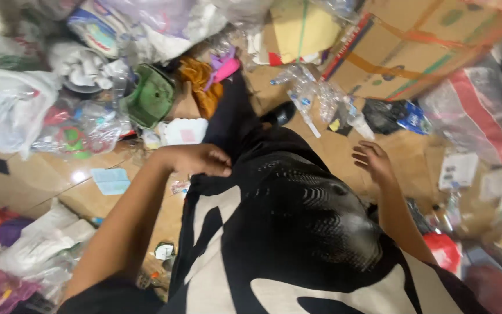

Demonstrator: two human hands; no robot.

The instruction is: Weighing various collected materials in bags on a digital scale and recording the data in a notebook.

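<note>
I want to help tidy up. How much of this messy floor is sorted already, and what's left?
Little looks sorted: only some stuffed plastic bags sit at the side. Nothing is in hand. The left hand rests on the black and cream garment, and the right hand hangs open and empty. Still scattered: crushed clear plastic bottles, a green plastic container, paper scraps and flattened brown cardboard.

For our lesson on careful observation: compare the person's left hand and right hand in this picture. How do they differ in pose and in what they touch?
The left hand is curled, fingers bent, and rests on the black garment; the right hand is open with fingers spread and touches nothing. The left hand lies close to the body, while the right hand hangs out to the side over the brown floor. Both are bare and hold nothing.
</note>
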